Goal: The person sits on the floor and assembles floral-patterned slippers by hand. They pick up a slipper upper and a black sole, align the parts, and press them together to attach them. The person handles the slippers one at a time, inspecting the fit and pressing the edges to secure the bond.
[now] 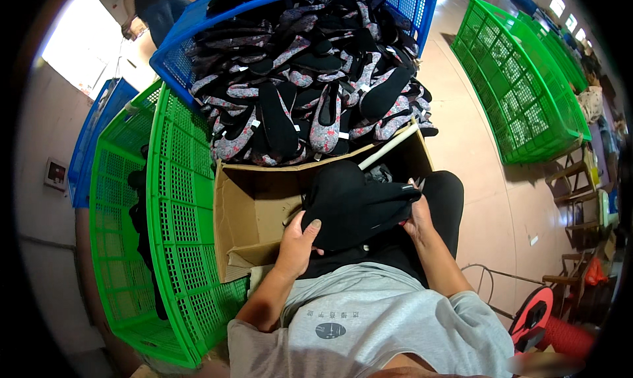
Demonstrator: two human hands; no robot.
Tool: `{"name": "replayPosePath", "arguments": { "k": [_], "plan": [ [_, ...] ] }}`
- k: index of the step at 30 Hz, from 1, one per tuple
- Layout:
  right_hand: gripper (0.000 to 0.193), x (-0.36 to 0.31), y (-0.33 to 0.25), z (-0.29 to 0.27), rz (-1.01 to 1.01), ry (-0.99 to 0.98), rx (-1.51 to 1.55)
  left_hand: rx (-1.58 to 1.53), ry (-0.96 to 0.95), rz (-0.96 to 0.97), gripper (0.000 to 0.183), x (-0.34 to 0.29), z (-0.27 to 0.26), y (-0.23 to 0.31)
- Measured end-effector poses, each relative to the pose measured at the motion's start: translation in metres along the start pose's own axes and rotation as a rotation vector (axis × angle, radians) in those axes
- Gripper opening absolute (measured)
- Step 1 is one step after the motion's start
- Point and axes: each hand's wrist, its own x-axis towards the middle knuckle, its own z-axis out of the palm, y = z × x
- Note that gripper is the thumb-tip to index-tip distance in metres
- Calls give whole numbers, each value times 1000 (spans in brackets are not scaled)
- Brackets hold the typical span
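A black cloth slipper (359,213) is stretched between my two hands above my lap, its plain black side up. My left hand (300,246) grips its wide left end, with the thumb on top. At the other end, my right hand (417,214) pinches the slipper near a small pale tag. Below and ahead of my hands stands an open cardboard box (264,195), partly hidden by my legs and the slipper. Beyond it lies a heap of black slippers with floral patterned edges (277,117), several with small white tags.
A blue plastic crate (173,63) holds the heap. Green crates (178,220) stand close on my left, one with black cloth inside. A pale tube (389,146) leans across the box's edge. More green crates (508,88) and wooden stools (568,174) stand right. A person (155,12) stands far left.
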Motion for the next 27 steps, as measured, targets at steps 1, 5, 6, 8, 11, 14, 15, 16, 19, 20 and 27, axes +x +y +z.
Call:
{"name": "replayPosePath", "arguments": {
  "k": [1, 5, 6, 8, 11, 14, 15, 16, 19, 20, 27],
  "plan": [
    [32, 0, 4, 1, 16, 18, -25, 18, 12, 10, 44, -1, -5, 2],
    [36, -4, 16, -8, 119, -73, -325, -32, 243, 68, 31, -13, -28, 31],
    [33, 0, 21, -13, 147, -40, -352, -74, 325, 149, 30, -19, -34, 43],
    [30, 7, 25, -24, 163, -28, -359, -138, 505, 314, 28, -31, -61, 67],
    [23, 7, 24, -20, 169, -38, -353, -209, 797, 717, 27, -54, -126, 102],
    [22, 5, 26, -21, 174, -42, -351, -250, 808, 983, 29, -70, -178, 132],
    [22, 6, 26, -21, 180, -46, -346, -287, 847, 1025, 33, -68, -186, 135],
    [21, 7, 27, -22, 186, -49, -340, -331, 823, 1000, 53, -64, -188, 131],
    [21, 7, 29, -19, 172, -60, -338, -157, 693, 698, 54, -39, -151, 113],
    [21, 6, 28, -17, 173, -65, -341, -60, 587, 567, 51, -24, -136, 104],
    [17, 3, 26, -28, 186, -87, -386, 157, 225, 145, 37, 153, -80, 6]
  ]
}}
